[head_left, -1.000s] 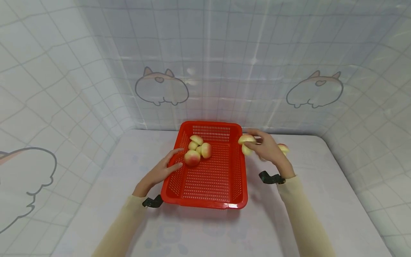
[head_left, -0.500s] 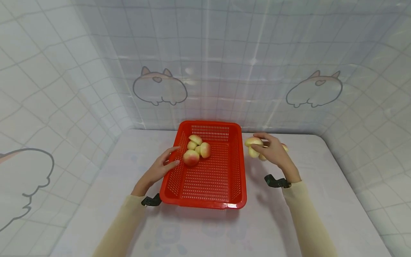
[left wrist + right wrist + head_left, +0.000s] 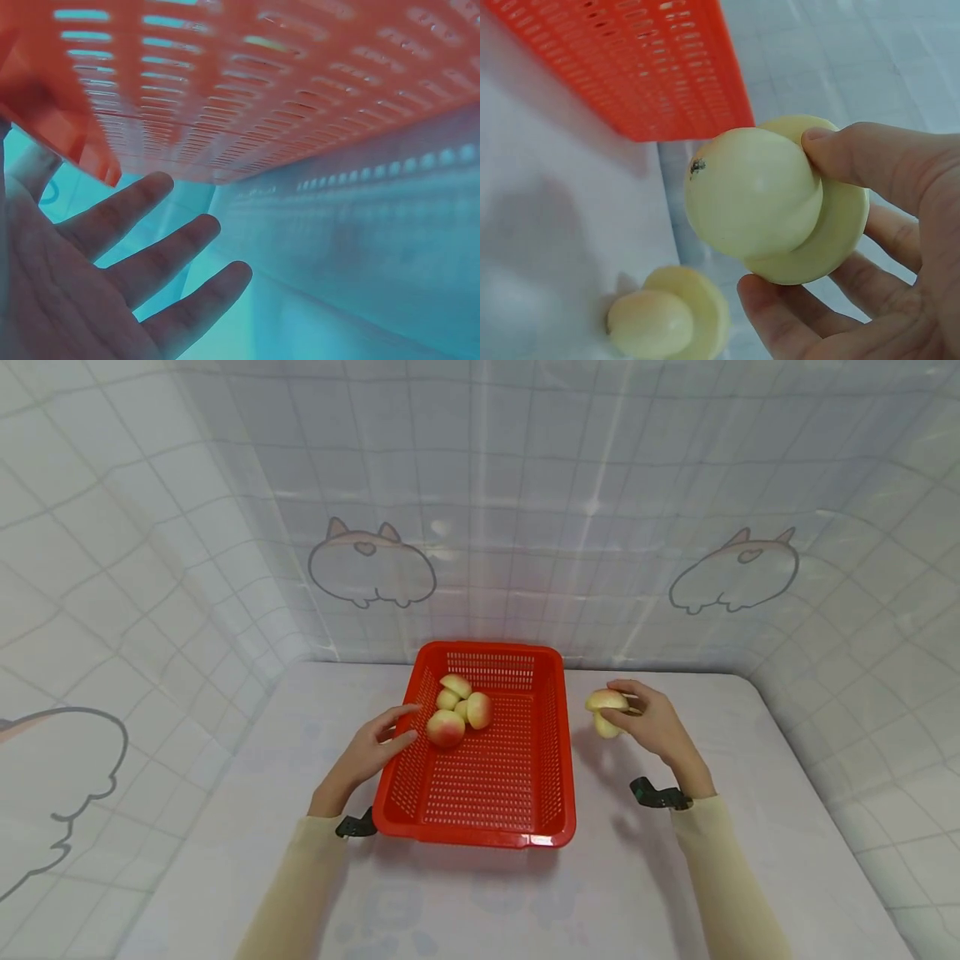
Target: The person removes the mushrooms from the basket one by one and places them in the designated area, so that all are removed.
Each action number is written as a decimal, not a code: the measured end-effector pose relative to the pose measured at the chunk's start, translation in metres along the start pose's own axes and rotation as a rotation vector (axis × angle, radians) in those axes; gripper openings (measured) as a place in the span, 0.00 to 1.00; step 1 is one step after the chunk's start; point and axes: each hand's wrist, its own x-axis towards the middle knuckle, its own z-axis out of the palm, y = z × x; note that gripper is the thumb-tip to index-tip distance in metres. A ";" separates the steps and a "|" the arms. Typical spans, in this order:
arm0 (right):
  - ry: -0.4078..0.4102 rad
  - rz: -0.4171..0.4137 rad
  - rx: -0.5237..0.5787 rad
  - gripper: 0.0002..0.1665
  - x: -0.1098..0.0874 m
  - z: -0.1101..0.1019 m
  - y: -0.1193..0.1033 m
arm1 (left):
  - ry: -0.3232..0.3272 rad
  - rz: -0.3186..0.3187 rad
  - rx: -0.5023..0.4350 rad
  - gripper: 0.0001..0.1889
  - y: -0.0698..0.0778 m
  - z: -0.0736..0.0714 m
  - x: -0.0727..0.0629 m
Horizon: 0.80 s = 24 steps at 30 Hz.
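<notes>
My right hand (image 3: 652, 722) pinches a pale yellow toy mushroom (image 3: 606, 700) with a reddish cap, to the right of the red basket (image 3: 558, 752). In the right wrist view, thumb and fingers hold the mushroom's cap, its rounded stem facing the camera. Another mushroom (image 3: 652, 322) stands below that hand on the table; in the head view the hand hides it. My left hand (image 3: 367, 747) is at the basket's left rim with fingers apart and nothing in them. In the left wrist view its fingers (image 3: 172, 259) extend straight beside the slotted basket wall.
Inside the basket, mushrooms (image 3: 480, 710) with yellow and red caps lie grouped toward its left back. The basket stands on a white table (image 3: 465, 902) with faint prints. A glossy grid-patterned curtain (image 3: 517, 527) encloses the table at the back and sides.
My right hand has moved right and a little nearer the front, away from the basket, still holding the mushroom. The left fingers have drawn back slightly at the rim.
</notes>
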 end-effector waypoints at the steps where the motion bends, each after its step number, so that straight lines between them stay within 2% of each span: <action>1: 0.006 -0.004 0.002 0.31 -0.001 -0.001 0.002 | -0.003 -0.004 -0.017 0.26 0.000 0.000 0.000; 6: 0.029 -0.022 -0.009 0.30 -0.006 -0.003 0.010 | -0.019 -0.022 -0.102 0.27 0.001 0.003 0.000; 11: 0.034 0.005 -0.025 0.33 -0.013 -0.009 0.016 | -0.030 -0.030 -0.142 0.28 0.002 0.003 -0.001; 19: 0.031 0.077 -0.033 0.32 -0.022 -0.023 0.023 | -0.044 -0.021 -0.152 0.29 0.001 0.002 0.001; 24: 0.045 0.078 -0.017 0.31 -0.026 -0.032 0.026 | -0.046 -0.016 -0.141 0.29 0.002 0.002 0.001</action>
